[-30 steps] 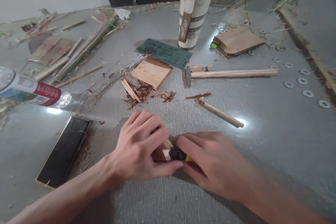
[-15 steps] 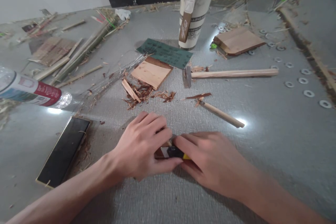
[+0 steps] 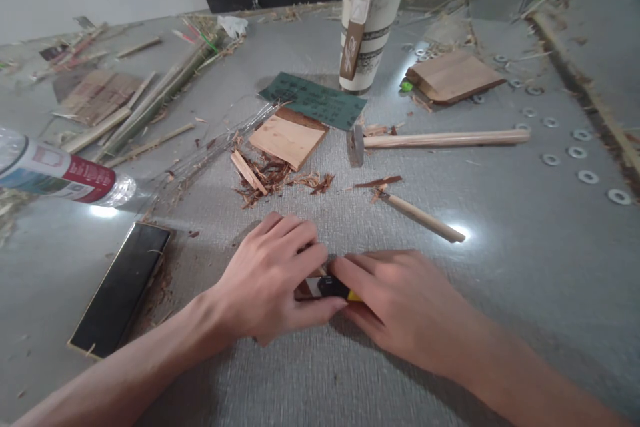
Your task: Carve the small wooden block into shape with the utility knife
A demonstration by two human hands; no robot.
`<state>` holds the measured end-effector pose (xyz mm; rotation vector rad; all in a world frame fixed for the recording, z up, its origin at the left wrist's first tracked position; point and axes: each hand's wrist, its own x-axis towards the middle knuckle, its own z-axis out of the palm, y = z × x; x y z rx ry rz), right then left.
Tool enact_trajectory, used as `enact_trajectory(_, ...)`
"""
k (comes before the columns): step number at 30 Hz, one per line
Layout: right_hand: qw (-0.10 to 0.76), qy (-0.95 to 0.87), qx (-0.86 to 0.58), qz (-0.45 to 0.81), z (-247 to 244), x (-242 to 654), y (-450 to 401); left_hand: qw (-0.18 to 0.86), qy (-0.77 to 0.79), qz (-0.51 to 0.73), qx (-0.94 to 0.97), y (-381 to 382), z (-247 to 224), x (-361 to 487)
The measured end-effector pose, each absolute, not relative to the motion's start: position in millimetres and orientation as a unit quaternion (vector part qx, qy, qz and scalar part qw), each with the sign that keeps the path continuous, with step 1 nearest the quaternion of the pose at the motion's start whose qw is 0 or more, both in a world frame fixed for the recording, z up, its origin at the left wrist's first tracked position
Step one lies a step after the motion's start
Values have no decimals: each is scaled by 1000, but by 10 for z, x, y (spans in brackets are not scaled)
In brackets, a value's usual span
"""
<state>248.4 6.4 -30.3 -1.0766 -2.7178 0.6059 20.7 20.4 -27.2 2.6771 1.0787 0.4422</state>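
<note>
Low in the middle, my right hand (image 3: 400, 300) is closed round a black and yellow utility knife (image 3: 334, 286), most of which its fingers cover. The knife's short blade points left, toward my left hand (image 3: 280, 280). That hand is closed over a small brown wooden piece (image 3: 303, 290), mostly hidden under the palm and fingers. Its thumb reaches along below the knife, close to the fingers of my right hand. Beyond the hands lie reddish bark shavings (image 3: 270, 177), a pale wood block (image 3: 289, 138) and a thin round stick (image 3: 423, 215).
A hammer (image 3: 445, 139), green sandpaper (image 3: 315, 101) and a lidded paper cup (image 3: 375, 20) are further back. On the left are a plastic bottle (image 3: 65, 173) and a black phone (image 3: 120, 290). Several washers (image 3: 587, 177) and another wood block (image 3: 456, 77) lie at right.
</note>
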Motion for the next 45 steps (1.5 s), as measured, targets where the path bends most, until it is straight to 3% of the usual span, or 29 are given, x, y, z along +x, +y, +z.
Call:
enact_trajectory(15,70,-909,-364,192,-337,2477,61,124,371,93,916,209,-298,223)
enact_trajectory(45,70,-908,-355,212,-321,2482,70,106,382,133,908,199,-268,237)
